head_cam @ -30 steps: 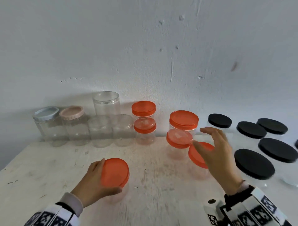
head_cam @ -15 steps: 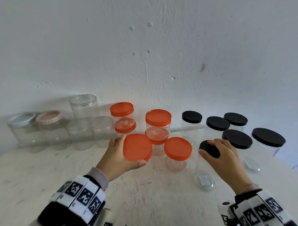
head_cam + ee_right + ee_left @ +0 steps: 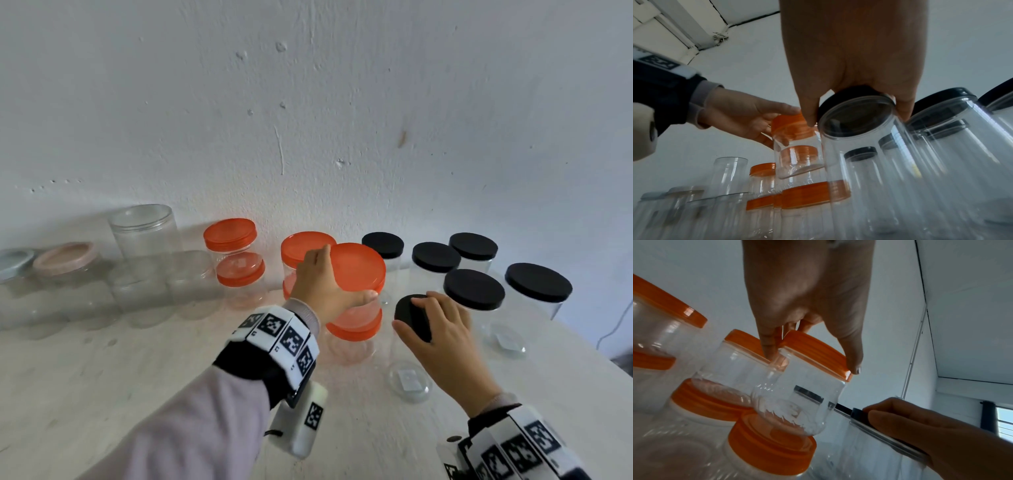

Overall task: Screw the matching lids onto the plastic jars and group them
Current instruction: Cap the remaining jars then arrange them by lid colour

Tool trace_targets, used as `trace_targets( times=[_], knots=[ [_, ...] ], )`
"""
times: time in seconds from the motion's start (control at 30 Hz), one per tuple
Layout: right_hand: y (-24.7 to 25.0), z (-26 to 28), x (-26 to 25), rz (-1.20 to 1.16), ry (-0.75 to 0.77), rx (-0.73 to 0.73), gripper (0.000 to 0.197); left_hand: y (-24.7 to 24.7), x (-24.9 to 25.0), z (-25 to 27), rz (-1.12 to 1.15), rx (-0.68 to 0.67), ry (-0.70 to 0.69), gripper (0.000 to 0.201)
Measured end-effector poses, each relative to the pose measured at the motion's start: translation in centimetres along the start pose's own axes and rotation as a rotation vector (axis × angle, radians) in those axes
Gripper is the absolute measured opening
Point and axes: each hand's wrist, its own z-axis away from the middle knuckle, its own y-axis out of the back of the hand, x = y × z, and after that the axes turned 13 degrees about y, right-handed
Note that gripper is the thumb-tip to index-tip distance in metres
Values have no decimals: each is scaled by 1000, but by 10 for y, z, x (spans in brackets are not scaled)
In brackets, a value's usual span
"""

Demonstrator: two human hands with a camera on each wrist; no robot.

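My left hand [image 3: 337, 277] grips an orange-lidded clear jar [image 3: 359, 267] by the rim of its lid. The jar hangs slightly tilted just above another orange-lidded jar [image 3: 352, 334] on the white table [image 3: 137, 377]. In the left wrist view, my left hand [image 3: 812, 356] has thumb and fingers clamping the lid [image 3: 818, 353], with the lower jar's lid [image 3: 772, 449] right beneath. My right hand [image 3: 421, 318] grips the black lid [image 3: 409, 315] of a tall clear jar standing just to the right. The right wrist view shows my right hand [image 3: 856, 105] curled round that jar's [image 3: 859, 146] lid.
Two stacks of orange-lidded jars [image 3: 234, 236] stand against the wall. Several black-lidded jars [image 3: 474, 289] crowd the right, near the table's right edge. Clear-lidded jars [image 3: 144, 226] and a pink-lidded one [image 3: 65, 258] line the back left.
My left hand carried the orange-lidded jar from the front left, up and right, over the orange jar beside the black ones. My right hand left that orange jar and took hold of the black lid.
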Motion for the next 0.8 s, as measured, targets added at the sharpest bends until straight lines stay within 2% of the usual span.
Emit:
trace_targets(
  times=[0.63, 0.8],
  knots=[
    [-1, 1, 0, 13, 26, 6, 55, -31, 15, -8, -79, 98, 118, 108],
    [0, 2, -1, 10, 15, -13, 55, -34, 6, -9, -48, 99, 84, 107]
  ],
)
